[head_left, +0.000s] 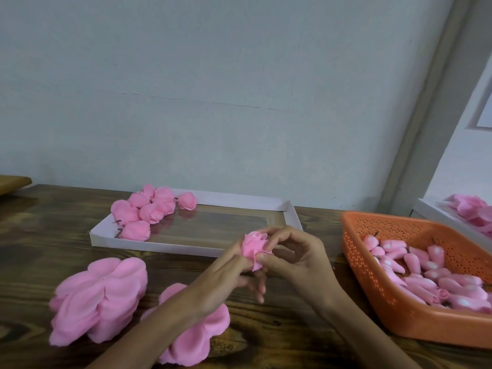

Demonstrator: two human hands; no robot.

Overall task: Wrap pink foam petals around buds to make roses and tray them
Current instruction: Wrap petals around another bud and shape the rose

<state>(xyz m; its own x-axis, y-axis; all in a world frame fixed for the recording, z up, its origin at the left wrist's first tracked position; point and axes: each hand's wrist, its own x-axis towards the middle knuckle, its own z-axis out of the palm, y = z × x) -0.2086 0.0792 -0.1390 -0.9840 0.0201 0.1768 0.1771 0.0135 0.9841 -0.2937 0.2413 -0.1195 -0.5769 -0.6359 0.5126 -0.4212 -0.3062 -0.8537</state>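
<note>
about eight finished roses [151, 213]; one held rose [255, 250]; two petal stacks [101, 296]; one basket [399, 315], many buds [436, 255]; two trays [159, 247].

Pale grey-blue wall [213, 75], dark wood-grain table [53, 217], grey corner trim [431, 115] at right, soft even light

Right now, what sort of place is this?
Probably a small craft workbench for batch-making foam roses: a white tray of finished roses, an orange basket full of buds, and stacks of pink petals on a wooden table against a plain wall.
</note>
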